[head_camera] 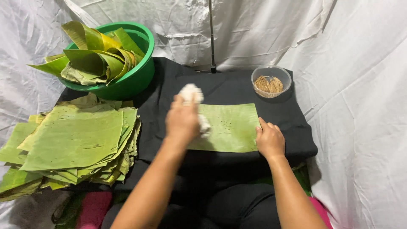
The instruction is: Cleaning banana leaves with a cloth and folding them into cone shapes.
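Cloth (191,94) in left hand (182,121) (sticks in bowl (271,82))

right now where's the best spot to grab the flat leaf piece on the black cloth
Probably the far right corner of the leaf piece, coming from the right. It lies flat; the left hand with the white cloth covers its left, the right hand pins the near right edge.

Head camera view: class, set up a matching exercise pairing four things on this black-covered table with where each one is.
Things:
1. green plastic basin of curled leaves
2. clear round bowl of thin brown sticks
3. stack of flat cut green leaves
4. white crumpled cloth

Places:
A. far right of the table
B. in the left hand, over the single flat green leaf
C. far left corner
D. near left edge

Pairs: 1-C, 2-A, 3-D, 4-B
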